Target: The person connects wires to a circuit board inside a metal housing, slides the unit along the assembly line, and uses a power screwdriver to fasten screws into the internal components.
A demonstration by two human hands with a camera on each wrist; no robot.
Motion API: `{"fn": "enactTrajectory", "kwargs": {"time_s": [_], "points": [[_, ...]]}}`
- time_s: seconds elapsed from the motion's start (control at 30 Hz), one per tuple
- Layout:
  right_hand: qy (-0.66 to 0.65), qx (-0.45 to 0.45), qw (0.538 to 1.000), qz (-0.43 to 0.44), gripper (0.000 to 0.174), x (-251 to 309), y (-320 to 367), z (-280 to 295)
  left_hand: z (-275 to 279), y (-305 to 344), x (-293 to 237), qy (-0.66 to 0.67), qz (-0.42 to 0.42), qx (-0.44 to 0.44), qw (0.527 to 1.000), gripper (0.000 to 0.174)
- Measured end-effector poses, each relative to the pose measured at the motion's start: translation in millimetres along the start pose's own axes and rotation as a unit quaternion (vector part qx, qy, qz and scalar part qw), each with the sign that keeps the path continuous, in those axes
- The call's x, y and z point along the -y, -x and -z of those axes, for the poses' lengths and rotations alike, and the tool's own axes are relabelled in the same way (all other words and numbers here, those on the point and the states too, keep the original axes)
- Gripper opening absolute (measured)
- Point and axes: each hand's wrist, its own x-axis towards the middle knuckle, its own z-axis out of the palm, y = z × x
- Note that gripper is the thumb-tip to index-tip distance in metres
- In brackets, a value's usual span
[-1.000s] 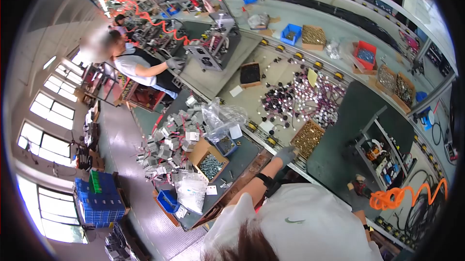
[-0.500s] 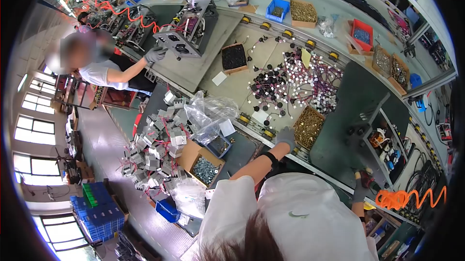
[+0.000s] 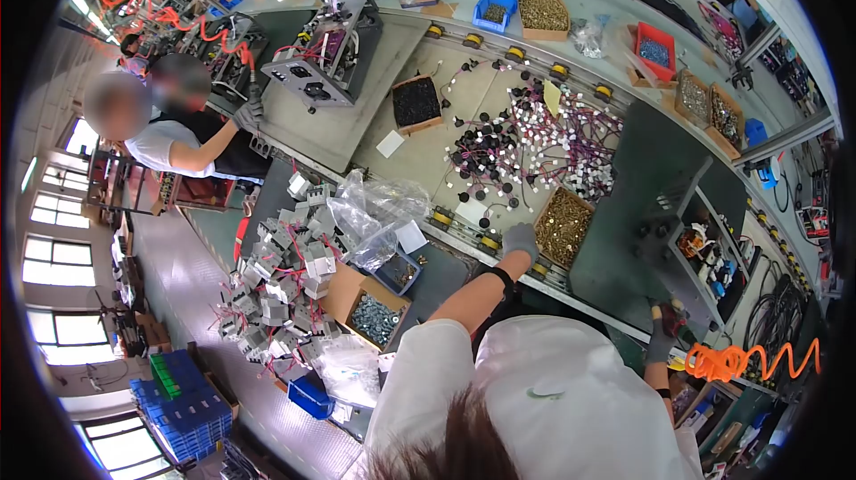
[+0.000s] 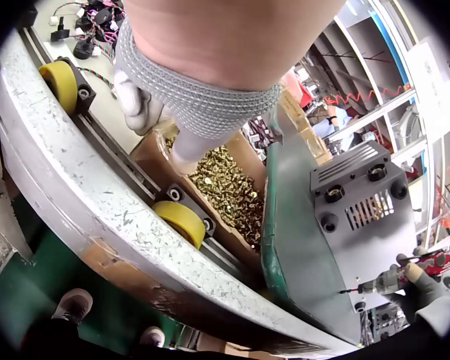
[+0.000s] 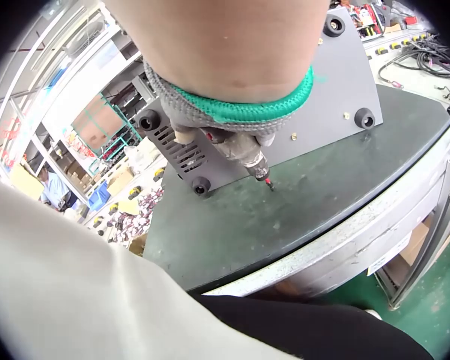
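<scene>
In the head view my gloved left hand point(image 3: 521, 241) is at the near left corner of an open cardboard box of brass-coloured screws point(image 3: 563, 227). The left wrist view shows one digit over the box wall point(image 4: 156, 160) among the screws point(image 4: 229, 184), with curled fingers point(image 4: 139, 109) outside it. My right hand point(image 3: 660, 344) grips a red and black power screwdriver point(image 3: 676, 317) beside a grey metal housing point(image 3: 679, 253). Its bit point(image 5: 269, 184) points down over the dark green mat point(image 5: 240, 225) in the right wrist view; the wrist hides most of that hand.
Wired connectors point(image 3: 571, 137) lie heaped beyond the box. Grey parts point(image 3: 285, 275), a plastic bag point(image 3: 366, 213) and a box of silver screws point(image 3: 373, 318) stand left. An orange coiled hose point(image 3: 731, 361) hangs right. Another person point(image 3: 178, 143) works across the line.
The head view has swung, so the scene sits lower and further left. My right hand, hidden one second ago, shows on the screwdriver. My left hand stays by the screw box.
</scene>
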Motion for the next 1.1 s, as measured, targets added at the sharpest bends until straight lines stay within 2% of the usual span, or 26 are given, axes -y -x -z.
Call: {"fn": "enactTrajectory", "kwargs": {"time_s": [0.03,0.1,0.2,0.27,0.33,0.43,0.53,0.6,0.63,0.7,0.73,0.8,0.83,0.9,0.93,0.97,1.0,1.03,1.07,1.1], "points": [[-0.013,-0.004,1.000,-0.004,0.049,4.8,0.6,-0.4,3.3,-0.9,-3.1,-0.001,0.000,0.000,1.000,0.042],[-0.027,0.002,1.000,0.002,0.050,-4.5,-2.6,2.0,9.7,-0.2,-14.5,-0.035,0.033,0.028,0.998,0.030],[-0.040,0.013,0.999,0.004,0.053,-11.7,-9.0,8.6,-1.5,-6.9,-22.1,-0.028,0.054,0.009,0.998,0.020],[-0.043,0.015,0.999,-0.006,0.054,-15.0,-11.0,11.1,-3.1,-3.1,-27.1,-0.043,0.049,0.015,0.998,0.017],[-0.057,0.019,0.998,0.027,0.054,-22.6,-13.0,14.8,-5.8,0.8,-31.8,-0.061,0.046,0.023,0.997,0.016],[-0.062,0.004,0.998,0.001,0.054,-36.9,-17.4,21.1,-5.7,10.7,-40.5,-0.076,0.037,0.028,0.996,0.015],[-0.059,0.021,0.997,-0.035,0.058,-40.8,-22.9,26.5,-2.8,21.2,-49.4,-0.055,0.047,0.078,0.994,0.021],[-0.058,0.030,0.996,-0.068,0.061,-36.5,-22.3,30.4,-9.9,26.2,-52.2,-0.029,0.083,-0.035,0.996,0.037],[-0.057,0.030,0.995,-0.072,0.061,-36.6,-22.6,31.6,-10.8,27.7,-54.7,-0.030,0.082,-0.032,0.996,0.037],[-0.059,0.074,0.994,-0.051,0.061,-35.6,-22.1,31.7,-11.5,30.6,-58.9,-0.082,-0.003,-0.093,0.992,0.053],[-0.057,0.072,0.994,-0.056,0.061,-34.8,-22.2,29.9,-14.8,26.2,-56.1,-0.084,-0.005,-0.088,0.993,0.053],[-0.005,0.112,0.990,-0.085,0.061,-34.6,-18.6,31.2,-23.5,13.1,-48.5,-0.019,0.096,-0.092,0.991,0.059],[-0.003,0.115,0.992,-0.058,0.060,-43.2,-16.6,31.4,-16.2,14.5,-43.8,0.055,0.117,-0.097,0.987,0.059],[0.087,0.140,0.986,-0.022,0.053,-16.8,-11.7,30.3,-29.2,-6.9,-20.5,0.116,0.059,-0.045,0.991,0.040],[0.083,0.148,0.985,-0.021,0.052,-18.3,-7.4,32.1,-30.8,-14.6,-20.1,0.075,0.054,-0.048,0.995,0.032],[0.043,0.160,0.986,-0.027,0.049,-34.5,-6.9,30.0,-33.4,-25.8,-16.9,0.056,0.036,-0.056,0.996,0.030],[0.018,0.145,0.989,-0.035,0.046,-22.2,-4.7,26.4,-12.9,-17.6,-22.1,0.057,0.047,-0.036,0.997,0.029],[0.075,0.128,0.987,-0.060,0.045,-14.6,-2.0,24.8,-10.9,-20.8,-18.7,0.035,0.050,-0.065,0.996,0.029],[0.055,0.124,0.990,-0.031,0.046,-17.5,-1.3,22.3,-3.0,-25.1,-15.4,0.012,0.056,-0.058,0.997,0.028],[0.048,0.123,0.990,-0.055,0.044,-13.0,-0.4,21.4,9.2,-21.8,-16.2,-0.005,0.067,-0.061,0.996,0.028]]}}
